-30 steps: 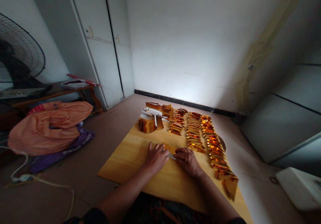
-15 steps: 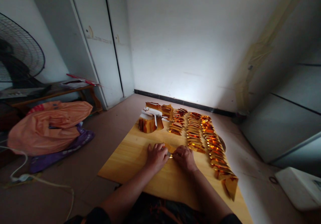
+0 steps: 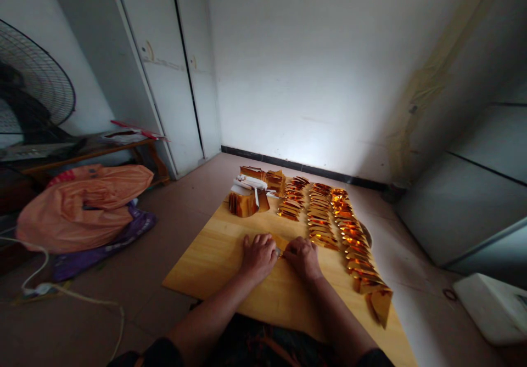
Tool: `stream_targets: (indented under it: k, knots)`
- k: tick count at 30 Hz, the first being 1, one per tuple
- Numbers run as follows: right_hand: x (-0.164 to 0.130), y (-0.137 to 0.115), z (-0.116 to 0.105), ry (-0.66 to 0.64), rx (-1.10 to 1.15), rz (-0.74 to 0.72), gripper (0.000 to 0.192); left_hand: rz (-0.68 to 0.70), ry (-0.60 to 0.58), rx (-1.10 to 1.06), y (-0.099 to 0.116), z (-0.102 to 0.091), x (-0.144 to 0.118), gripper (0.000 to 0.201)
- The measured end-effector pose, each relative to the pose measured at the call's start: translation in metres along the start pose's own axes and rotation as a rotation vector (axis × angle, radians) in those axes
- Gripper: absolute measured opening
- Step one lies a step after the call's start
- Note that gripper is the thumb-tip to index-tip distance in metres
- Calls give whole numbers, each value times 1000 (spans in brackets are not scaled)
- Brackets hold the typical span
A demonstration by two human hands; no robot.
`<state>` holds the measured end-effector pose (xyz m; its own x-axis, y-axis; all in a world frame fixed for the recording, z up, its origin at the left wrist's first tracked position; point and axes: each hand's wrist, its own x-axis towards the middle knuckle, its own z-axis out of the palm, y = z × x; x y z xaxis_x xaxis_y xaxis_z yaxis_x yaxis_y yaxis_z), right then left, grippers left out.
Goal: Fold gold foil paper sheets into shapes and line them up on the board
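On the wooden board, a small sheet of gold foil paper (image 3: 280,241) lies between my two hands, partly covered by them. My left hand (image 3: 259,256) is closed over its left side, with the fingertips pressed down. The fingers of my right hand (image 3: 303,256) pinch its other side, close to the left fingertips. A small silvery glint shows between the fingertips; I cannot tell what it is. Just beyond my right hand runs a row of folded gold foil papers (image 3: 321,216), with a longer row (image 3: 356,252) to its right.
The wooden board (image 3: 206,268) also carries a stack of gold foil paper (image 3: 242,204) with white paper strips (image 3: 252,182) on top. Left on the floor are an orange bag (image 3: 82,208) and a white cable (image 3: 90,300). A white box (image 3: 489,306) stands right.
My hands stay at nearly the same spot, fingers shifting slightly on the gold foil paper. The whole view has moved a little.
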<state>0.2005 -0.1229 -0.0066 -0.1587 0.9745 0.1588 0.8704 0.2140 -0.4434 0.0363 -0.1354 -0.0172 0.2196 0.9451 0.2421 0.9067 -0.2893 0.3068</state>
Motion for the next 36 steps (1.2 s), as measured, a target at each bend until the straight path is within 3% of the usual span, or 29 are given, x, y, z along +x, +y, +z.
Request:
stream_targets:
  k: [12, 22, 31, 36]
  knots:
    - [0, 2, 5, 43, 39, 20, 9, -46, -8, 22, 8, 2, 0, 18]
    - [3, 12, 7, 12, 109, -10, 26, -42, -18, 24, 7, 3, 3, 15]
    - [2, 19, 9, 46, 56, -128, 21, 60, -65, -65, -11, 4, 16, 8]
    - [-2, 10, 6, 26, 13, -247, 17, 182, 16, -99, -14, -1, 20, 10]
